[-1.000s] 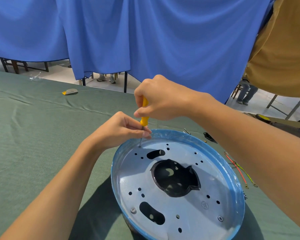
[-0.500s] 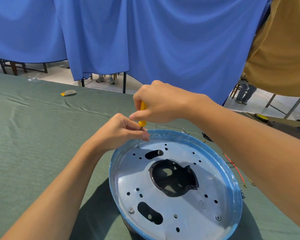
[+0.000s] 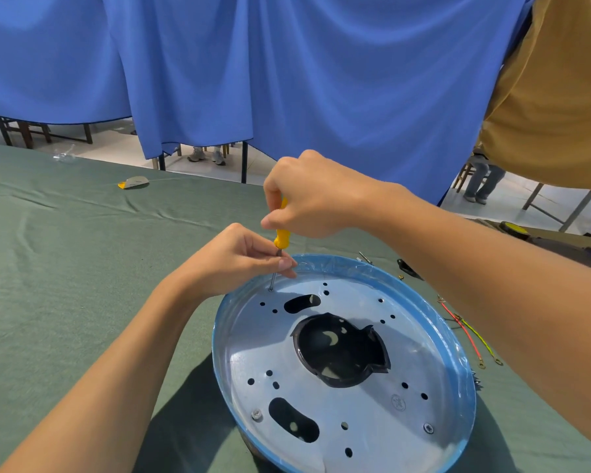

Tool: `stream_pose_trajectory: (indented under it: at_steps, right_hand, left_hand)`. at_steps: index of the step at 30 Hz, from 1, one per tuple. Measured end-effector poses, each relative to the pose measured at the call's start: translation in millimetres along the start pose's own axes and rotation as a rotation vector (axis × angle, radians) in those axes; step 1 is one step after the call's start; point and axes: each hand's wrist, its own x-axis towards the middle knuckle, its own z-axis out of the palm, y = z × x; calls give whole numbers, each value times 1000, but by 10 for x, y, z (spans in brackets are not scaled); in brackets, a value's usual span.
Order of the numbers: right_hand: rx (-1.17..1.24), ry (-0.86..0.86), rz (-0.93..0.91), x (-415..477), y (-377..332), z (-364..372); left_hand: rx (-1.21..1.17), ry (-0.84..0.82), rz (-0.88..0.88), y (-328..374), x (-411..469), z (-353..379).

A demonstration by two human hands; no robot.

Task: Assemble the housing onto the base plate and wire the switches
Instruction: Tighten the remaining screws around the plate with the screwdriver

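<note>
Driving a screw (image 3: 271, 289), plate's (image 3: 355, 411) upper left
Right hand (image 3: 314, 196) grips the screwdriver (image 3: 281, 237); left hand (image 3: 232, 261) pinches its shaft. Keep it upright, press down, turn slowly.

Single head-worn wide-angle cam, looking forward and down along both forearms. Close range: round base plate (image 3: 355, 404) fills the lower right, with left hand (image 3: 232, 264) and right hand (image 3: 314, 196) on the screwdriver (image 3: 281, 238) near frame centre. Green table (image 3: 65, 268) recedes to a blue curtain (image 3: 287, 80) across the top.
</note>
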Motion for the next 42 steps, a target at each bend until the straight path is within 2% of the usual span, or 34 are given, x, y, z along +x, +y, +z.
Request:
stream_pose_trajectory:
  at_steps: [3, 9, 14, 19, 24, 30, 33, 35, 40, 42]
  right_hand:
    - [-23, -13, 12, 19, -5, 44]
    - [-6, -55, -69, -23, -6, -97]
    - [-67, -39, -38, 6, -43, -33]
    - [-54, -87, -99, -18, -34, -81]
    - [-55, -33, 0, 3, -31, -8]
    - [-62, -34, -90, 25, -30, -29]
    - [-80, -24, -32, 45, -31, 41]
    - [-39, -42, -7, 37, -29, 49]
    - [-33, -224, -45, 22, -45, -83]
    - [-51, -236, -56, 35, -54, -67]
  left_hand:
    - [-26, 71, -3, -4, -7, 27]
    - [12, -15, -9, 25, -13, -4]
    - [12, 141, -12, 20, -14, 30]
    - [-4, 5, -13, 28, -15, -27]
    - [30, 35, -27, 19, -10, 18]
    - [55, -69, -48, 51, -25, 4]
    - [12, 67, -46, 54, -22, 37]
    - [37, 126, -24, 43, -13, 12]
    - [41, 70, 0, 11, -10, -45]
    - [35, 51, 5, 1, -14, -47]
